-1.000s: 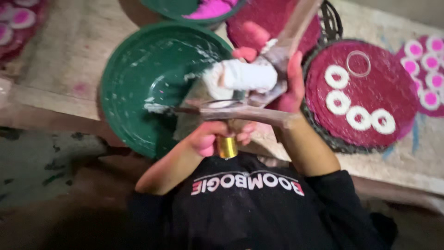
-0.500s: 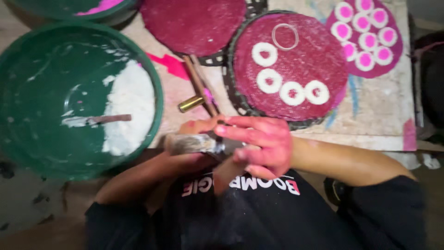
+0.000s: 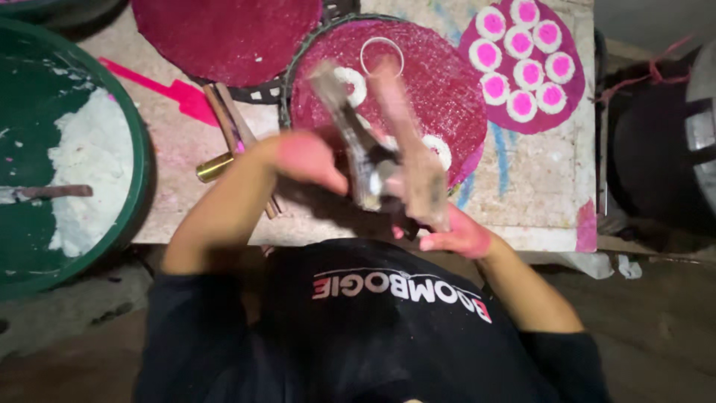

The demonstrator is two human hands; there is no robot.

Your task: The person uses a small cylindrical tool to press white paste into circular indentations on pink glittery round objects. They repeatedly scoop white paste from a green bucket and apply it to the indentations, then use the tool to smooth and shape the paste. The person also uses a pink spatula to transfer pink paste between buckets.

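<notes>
— What was on the left?
— A green bowl point(image 3: 112, 246) with white paste point(image 3: 86, 172).
— And the hands?
— The left hand point(image 3: 309, 158) and right hand point(image 3: 455, 237) were both closed on blurry sticks point(image 3: 395, 160), near the red tray point(image 3: 447, 82).

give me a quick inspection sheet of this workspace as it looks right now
surface: pale worn board, smeared pink and blue
job's things: blurred hinged wooden mould, raised over the dark red mat with white rings
clutter: green basin with white dough and a stick; second red mat; pink mat of white and pink discs; pink paddle; brass-tipped sticks
hands: left hand and right hand both grip the mould
cables: nothing seen
surroundings: dark floor, dark containers at the right edge
</notes>
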